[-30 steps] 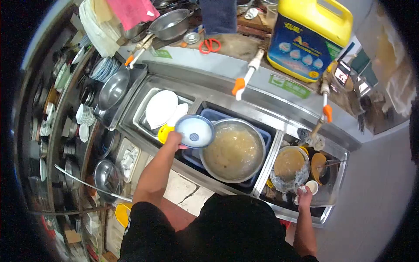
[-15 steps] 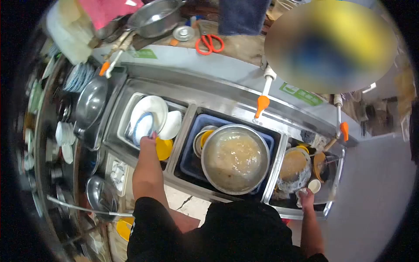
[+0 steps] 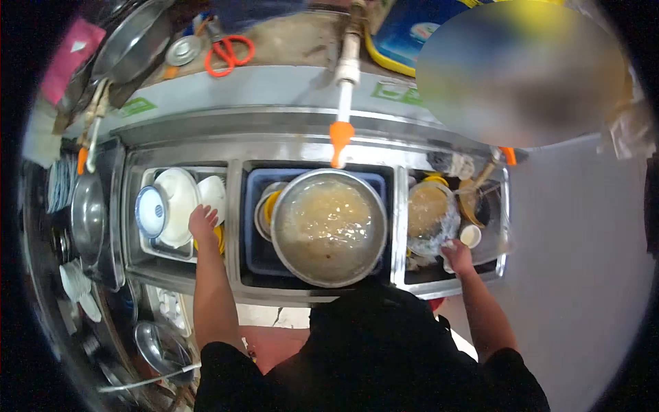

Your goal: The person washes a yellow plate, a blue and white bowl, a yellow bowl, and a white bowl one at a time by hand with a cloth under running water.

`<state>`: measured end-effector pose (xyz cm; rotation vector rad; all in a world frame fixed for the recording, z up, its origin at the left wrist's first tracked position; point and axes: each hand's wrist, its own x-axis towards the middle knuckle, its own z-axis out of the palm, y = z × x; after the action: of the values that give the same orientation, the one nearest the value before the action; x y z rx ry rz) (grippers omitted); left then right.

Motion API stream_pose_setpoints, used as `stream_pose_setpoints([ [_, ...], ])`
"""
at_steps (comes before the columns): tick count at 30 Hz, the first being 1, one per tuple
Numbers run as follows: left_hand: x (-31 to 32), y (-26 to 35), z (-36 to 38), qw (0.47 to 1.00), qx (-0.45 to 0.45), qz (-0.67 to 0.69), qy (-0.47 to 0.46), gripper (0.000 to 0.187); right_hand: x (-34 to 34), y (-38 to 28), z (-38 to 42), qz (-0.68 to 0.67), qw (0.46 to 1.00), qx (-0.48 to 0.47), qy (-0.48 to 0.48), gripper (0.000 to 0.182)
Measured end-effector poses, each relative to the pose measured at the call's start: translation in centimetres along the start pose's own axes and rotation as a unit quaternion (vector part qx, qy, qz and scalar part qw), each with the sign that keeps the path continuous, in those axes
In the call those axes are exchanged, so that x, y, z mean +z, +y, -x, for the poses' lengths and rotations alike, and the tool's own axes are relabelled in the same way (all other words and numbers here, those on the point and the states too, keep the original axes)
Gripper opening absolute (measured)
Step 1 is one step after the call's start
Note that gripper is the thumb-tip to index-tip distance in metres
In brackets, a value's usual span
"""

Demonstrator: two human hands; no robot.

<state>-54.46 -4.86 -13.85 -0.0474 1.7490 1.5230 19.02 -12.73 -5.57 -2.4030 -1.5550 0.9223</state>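
Note:
My left hand [image 3: 203, 222] hovers over the left sink basin with its fingers spread and nothing in them. By it lie a large white plate [image 3: 180, 206], a smaller white dish [image 3: 213, 198] and a yellow dish [image 3: 218, 239]. A blue-and-white bowl [image 3: 150, 211] rests at the left side of the large plate. In the right basin my right hand [image 3: 461, 259] is closed on a small whitish cloth [image 3: 447, 257], partly hidden by the fingers. Close to that hand are a small white cup [image 3: 470, 236] and a round vessel of brownish, sudsy water [image 3: 429, 211].
A big metal basin [image 3: 329, 275] of cloudy water sits in a blue tub [image 3: 252, 182] in the middle sink. Taps with orange handles [image 3: 340, 137] hang above. Red-handled scissors [image 3: 228, 56] lie on the back ledge. Racks of dishes [image 3: 79, 281] stand at the left.
My left hand has let go of the blue-and-white bowl, which now lies beside the large plate, and has drawn back to the right. The camera view has turned. My right hand still grips the cloth.

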Motion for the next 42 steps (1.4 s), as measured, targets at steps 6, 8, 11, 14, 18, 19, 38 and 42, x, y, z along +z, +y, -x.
stream_pose_setpoints([
  [6, 7.2, -8.6, 9.7, 0.932, 0.144, -0.239, -0.233, 0.015, -0.9, -2.3, 1.8, -0.063, 0.997, 0.026, -0.036, 0.039],
  [8, 9.1, -10.7, 13.6, 0.9, 0.191, -0.292, -0.263, 0.014, -0.5, -0.8, 2.0, -0.081, 0.996, 0.014, -0.03, 0.039],
  [11, 10.4, -14.3, 17.2, 0.827, 0.247, -0.389, -0.321, 0.015, 0.0, 1.8, 2.8, -0.158, 0.987, 0.037, 0.017, 0.039],
  [14, 11.1, -16.2, 21.2, 0.762, 0.25, -0.478, -0.358, 0.019, -0.6, 4.0, 1.6, -0.153, 0.981, 0.119, -0.023, 0.048],
  [18, 14.1, -13.4, 30.5, 0.704, 0.182, -0.557, -0.401, 0.028, 0.2, 8.1, -1.8, -0.111, 0.99, 0.076, -0.05, 0.046],
  [19, 14.2, -14.1, 31.0, 0.702, 0.185, -0.562, -0.397, 0.028, 0.3, 8.4, -2.8, -0.116, 0.989, 0.073, -0.053, 0.046],
  [38, 7.6, -20.4, 38.7, 0.57, 0.244, -0.71, -0.335, 0.021, 3.0, 10.6, -19.9, -0.825, 0.428, 0.368, 0.043, 0.036],
  [42, 8.4, -20.1, 38.8, 0.577, 0.211, -0.691, -0.381, 0.025, 1.7, 13.2, -17.8, -0.839, 0.455, 0.296, -0.03, 0.031],
])
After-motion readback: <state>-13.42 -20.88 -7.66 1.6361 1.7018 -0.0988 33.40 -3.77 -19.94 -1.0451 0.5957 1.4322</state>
